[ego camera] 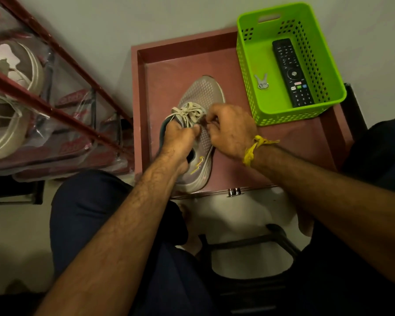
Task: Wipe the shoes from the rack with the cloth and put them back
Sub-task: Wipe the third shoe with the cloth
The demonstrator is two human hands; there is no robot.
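A grey mesh running shoe (203,92) with beige laces and a yellow logo lies on the reddish-brown tray table (283,147), toe pointing away from me. My left hand (178,140) grips the shoe at its collar and tongue. My right hand (230,128), a yellow thread on its wrist, pinches something small and dark at the laces; I cannot tell whether it is the cloth. The red metal shoe rack (62,110) stands at the left, holding a pale shoe (21,87) in clear plastic.
A green plastic basket (244,71) sits on the table's far right corner with a black remote (292,71) and a small metal trinket (261,82) inside. My knees in dark trousers flank a dark stool frame (249,242) below the table edge.
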